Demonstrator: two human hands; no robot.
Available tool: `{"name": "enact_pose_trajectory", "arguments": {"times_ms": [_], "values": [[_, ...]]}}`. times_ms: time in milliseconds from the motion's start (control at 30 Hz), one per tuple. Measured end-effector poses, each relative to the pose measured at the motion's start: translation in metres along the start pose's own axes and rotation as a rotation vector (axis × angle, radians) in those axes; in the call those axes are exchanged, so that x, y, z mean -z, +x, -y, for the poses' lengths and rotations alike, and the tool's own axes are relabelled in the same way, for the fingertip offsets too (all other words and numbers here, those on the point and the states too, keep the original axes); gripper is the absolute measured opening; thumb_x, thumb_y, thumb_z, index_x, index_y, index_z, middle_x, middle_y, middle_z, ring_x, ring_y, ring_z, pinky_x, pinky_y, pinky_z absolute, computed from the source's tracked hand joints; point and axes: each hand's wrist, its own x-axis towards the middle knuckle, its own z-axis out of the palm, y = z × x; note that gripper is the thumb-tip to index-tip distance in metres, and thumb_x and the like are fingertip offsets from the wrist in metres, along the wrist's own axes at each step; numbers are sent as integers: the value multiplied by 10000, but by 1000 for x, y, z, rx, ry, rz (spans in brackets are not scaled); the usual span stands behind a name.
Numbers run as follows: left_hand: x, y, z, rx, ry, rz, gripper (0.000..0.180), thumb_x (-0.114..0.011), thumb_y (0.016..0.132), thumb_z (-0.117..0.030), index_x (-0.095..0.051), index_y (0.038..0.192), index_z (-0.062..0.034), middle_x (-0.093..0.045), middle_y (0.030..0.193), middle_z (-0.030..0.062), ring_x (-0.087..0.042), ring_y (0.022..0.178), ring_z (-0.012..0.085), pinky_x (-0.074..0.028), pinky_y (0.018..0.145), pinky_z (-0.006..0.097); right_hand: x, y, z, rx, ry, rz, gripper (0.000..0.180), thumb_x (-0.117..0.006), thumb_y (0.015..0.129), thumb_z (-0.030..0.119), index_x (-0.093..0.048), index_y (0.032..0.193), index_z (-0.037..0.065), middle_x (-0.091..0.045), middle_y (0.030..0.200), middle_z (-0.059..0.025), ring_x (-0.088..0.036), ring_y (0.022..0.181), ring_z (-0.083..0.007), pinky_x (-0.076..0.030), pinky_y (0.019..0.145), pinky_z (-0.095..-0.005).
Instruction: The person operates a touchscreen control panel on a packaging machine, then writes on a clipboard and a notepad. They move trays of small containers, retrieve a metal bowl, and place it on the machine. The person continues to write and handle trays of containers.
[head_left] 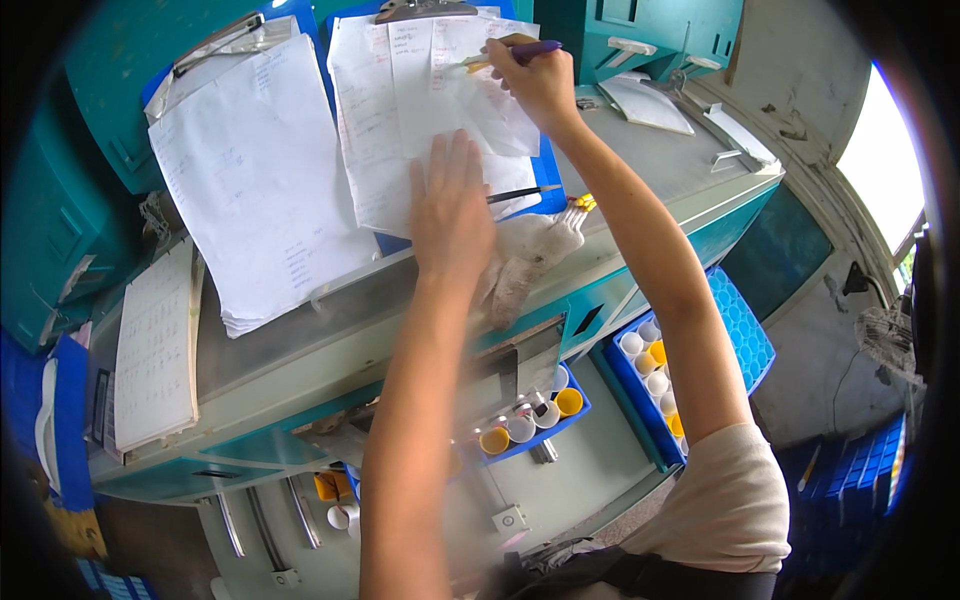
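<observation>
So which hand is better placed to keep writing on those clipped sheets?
Right. The right hand already grips the purple pen with its tip on the clipped sheets; the left hand lies flat, pressing them down.

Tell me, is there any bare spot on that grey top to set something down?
Yes: the grey top is bare right of the right hand, up to the white tray. A narrow strip runs along the front edge below the loose sheets. Around the left hand, clipboard papers and cloth crowd it.

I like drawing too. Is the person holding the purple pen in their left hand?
No, the purple pen is in the right hand, while the left hand lies flat on the papers.
</observation>
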Motion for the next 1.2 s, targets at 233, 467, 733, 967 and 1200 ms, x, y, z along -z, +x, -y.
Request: {"name": "enact_pose_trajectory", "arguments": {"times_ms": [233, 467, 733, 967, 1200], "values": [[2, -1, -1, -3, 6, 29, 461, -583, 990, -124, -550, 1435, -8, -460, 1580, 116, -375, 1493, 327, -335, 1201, 540, 1, 2, 2, -12, -105, -91, 263, -680, 981, 267, -772, 1037, 28, -738, 740, -55, -661, 608, -91, -542, 596, -250], [2, 0, 0, -9, 15, 37, 468, -575, 992, -122, -537, 1446, -10, -464, 1575, 124, -377, 1492, 333, -331, 1201, 543, 0, 2, 0, 60, -27, 11, 295, -692, 965, 305, -775, 1010, 25, -738, 739, -54, -671, 630, -95, -547, 619, -243], [3, 1, -1, -11, 22, 9, 450, -569, 997, -119, -549, 1436, -21, -477, 1566, 115, -388, 1487, 328, -327, 1203, 544, 1, 8, 3, 5, 11, -88, 349, -653, 1012, 370, -765, 1046, 41, -698, 756, -33, -608, 623, -91, -526, 613, -263], [1, 1, -1, -40, 52, -31, 452, -564, 1006, -138, -542, 1444, -29, -466, 1575, 100, -380, 1493, 313, -327, 1199, 548, 35, 11, 13, -145, 171, 13, 383, -470, 1095, 374, -574, 963, 29, -584, 726, -40, -541, 516, -118, -450, 455, -290], [5, 2, 0, -37, 66, -18, 458, -547, 1018, -162, -532, 1458, -36, -449, 1588, 89, -357, 1508, 294, -313, 1206, 538, 36, -1, 43, -48, 243, 241, 394, -491, 1092, 252, -451, 1435, 62, -619, 905, -59, -549, 580, -91, -440, 455, -244]]}}
